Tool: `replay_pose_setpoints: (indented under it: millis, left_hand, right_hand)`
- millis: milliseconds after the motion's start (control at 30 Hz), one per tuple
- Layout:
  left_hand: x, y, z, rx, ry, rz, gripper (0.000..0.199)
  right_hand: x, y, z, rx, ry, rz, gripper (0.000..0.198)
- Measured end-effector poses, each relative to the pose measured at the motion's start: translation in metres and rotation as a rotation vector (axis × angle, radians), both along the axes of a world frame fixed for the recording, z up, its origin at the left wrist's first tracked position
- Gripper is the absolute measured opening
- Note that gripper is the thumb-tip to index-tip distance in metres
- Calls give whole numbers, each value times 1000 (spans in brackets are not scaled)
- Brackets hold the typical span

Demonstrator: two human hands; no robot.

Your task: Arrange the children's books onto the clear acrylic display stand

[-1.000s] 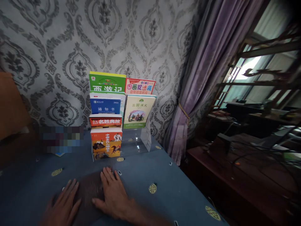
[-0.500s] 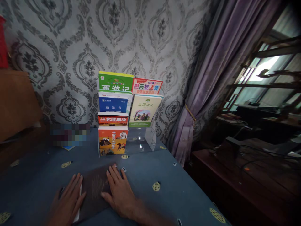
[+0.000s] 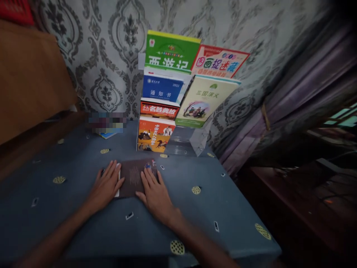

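Note:
A book with a dark brown cover (image 3: 131, 184) lies flat on the table before me, with small pale print in its middle. My left hand (image 3: 106, 185) rests over its left side, fingers stretched out, beside a strip of white paper. On the right part of the cover lies my right hand (image 3: 155, 193), palm down with fingers spread and the thumb pointing left. A small coloured picture shows just above its fingertips. What lies beneath my left palm is hidden.
Behind the book stands a clear plastic rack (image 3: 199, 140) holding several books, among them an orange one (image 3: 156, 136) and a pale green one (image 3: 208, 102). More books (image 3: 107, 134) lie at the back left. A brown box (image 3: 33, 78) is at the left; the patterned tablecloth (image 3: 237, 223) has a right edge.
The camera has moved and tilted downward, so the rack, book and hands appear higher and further right. Both hands keep about the same places on the book.

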State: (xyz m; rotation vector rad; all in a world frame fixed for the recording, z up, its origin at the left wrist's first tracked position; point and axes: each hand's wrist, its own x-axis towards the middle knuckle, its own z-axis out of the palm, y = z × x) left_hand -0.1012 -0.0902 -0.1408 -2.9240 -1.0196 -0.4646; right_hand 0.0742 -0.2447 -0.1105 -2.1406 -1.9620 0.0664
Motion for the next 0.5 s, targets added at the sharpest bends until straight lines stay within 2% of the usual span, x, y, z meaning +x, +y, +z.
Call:
replay_pose_setpoints:
  millis: [133,300,400,500]
  left_hand:
    - [-2,-1,2,13,6,-12,57]
    - [-2,1,5,33,-17,-41,56]
    - [0,5,15,3,-6,-49,53]
    - [5,11,31,-61,47,-45,51]
  right_hand:
    - [-15,-2,3,-23,-2,110,76]
    - [-23,-5,12,-33,44,341,67]
    - [-21,-8,15,-40,118,414,60]
    - [-18,-8,13,-46,186,421,52]
